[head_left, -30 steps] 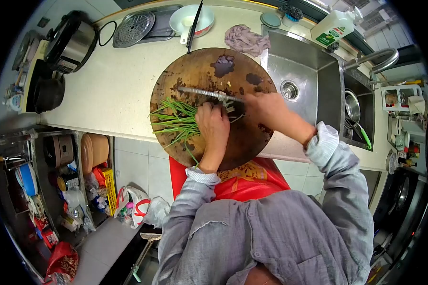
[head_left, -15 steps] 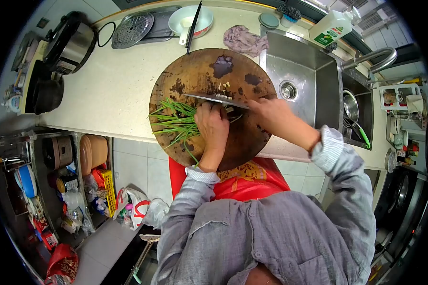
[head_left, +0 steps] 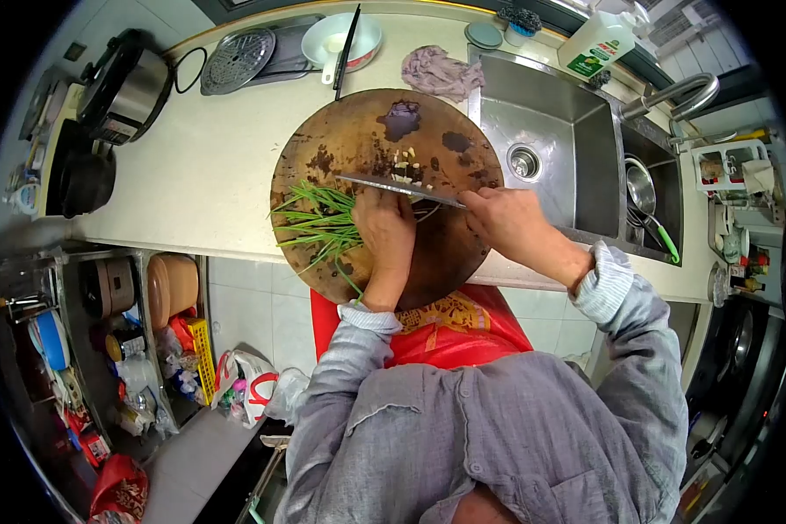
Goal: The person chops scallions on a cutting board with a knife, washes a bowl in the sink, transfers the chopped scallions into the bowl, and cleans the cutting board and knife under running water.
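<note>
A round wooden chopping board lies on the counter, overhanging its front edge. My left hand is closed over a bunch of green onions on the board. Their green tops fan out to the left, while the pale ends point right, partly under the fingers. In my right hand is the handle of a kitchen knife. Its blade runs across the board just beyond my left fingertips. Small pale chopped pieces lie on the far side of the blade.
A steel sink adjoins the board on the right. Behind the board are a crumpled cloth, a white bowl and black chopsticks. A rice cooker stands far left, and a soap bottle stands behind the sink.
More pale cut pieces lie beyond the blade. The knife handle has shifted slightly down and right with my right hand. The whole view has moved a little.
</note>
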The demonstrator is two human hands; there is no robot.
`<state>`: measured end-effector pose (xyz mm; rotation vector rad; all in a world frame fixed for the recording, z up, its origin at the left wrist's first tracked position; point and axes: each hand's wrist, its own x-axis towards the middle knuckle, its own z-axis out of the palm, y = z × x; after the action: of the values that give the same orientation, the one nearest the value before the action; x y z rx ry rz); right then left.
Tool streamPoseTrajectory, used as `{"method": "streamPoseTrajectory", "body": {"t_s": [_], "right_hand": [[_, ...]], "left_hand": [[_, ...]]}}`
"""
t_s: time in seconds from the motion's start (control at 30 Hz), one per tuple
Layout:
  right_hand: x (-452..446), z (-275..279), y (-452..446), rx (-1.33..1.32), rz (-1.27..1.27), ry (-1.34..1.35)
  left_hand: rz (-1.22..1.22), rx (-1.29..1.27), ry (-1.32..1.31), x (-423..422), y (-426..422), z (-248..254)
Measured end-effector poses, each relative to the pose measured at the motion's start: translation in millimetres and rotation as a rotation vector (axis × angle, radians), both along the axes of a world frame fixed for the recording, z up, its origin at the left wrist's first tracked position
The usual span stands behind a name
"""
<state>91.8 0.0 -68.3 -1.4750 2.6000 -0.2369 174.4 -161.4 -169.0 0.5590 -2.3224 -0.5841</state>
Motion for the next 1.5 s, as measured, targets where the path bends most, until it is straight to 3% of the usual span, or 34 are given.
{"method": "streamPoseTrajectory", "body": {"t_s": [0.33, 0.43, 0.53, 0.83, 0.93, 1.03, 1.2, 1.33, 1.5], "right_hand": [[-8.9, -22.4, -33.1, 0.117, -0.116, -0.016], [-14.0, -19.5, -21.3, 0.041, -0.126, -0.012], [-0.8, -7.4, -4.1, -0.014, -0.049, -0.036], [12.3, -7.1, -20.4, 0.149, -0.004, 0.056], [9.1, -17.8, -29.2, 0.066, 0.012, 0.083], [4.6, -21.4, -29.7, 0.121, -0.165, -0.006], [11.0, -9.9, -13.5, -0.052, -0.171, -0.072], [27.5, 0.0, 6.5, -0.077, -0.149, -0.127], [36.0, -4.3, 6.4, 0.097, -0.207, -0.107]], "left_hand": [[0.009, 0.024, -0.084, 2.3, 1.0, -1.4], [-0.005, 0.065, -0.095, 3.3, 0.6, -1.8], [-0.002, 0.042, -0.032, 2.5, -0.9, -1.5], [-0.004, 0.003, 0.049, -1.0, -3.6, -8.9], [0.025, -0.044, -0.003, 0.9, -2.3, -8.6], [0.013, -0.016, -0.043, 3.7, 0.2, -7.5], [0.003, -0.025, -0.071, 8.7, 2.7, -1.1], [-0.085, 0.018, -0.121, 17.4, 1.9, 0.6], [-0.271, 0.031, -0.242, 34.4, -2.8, 13.1]]}}
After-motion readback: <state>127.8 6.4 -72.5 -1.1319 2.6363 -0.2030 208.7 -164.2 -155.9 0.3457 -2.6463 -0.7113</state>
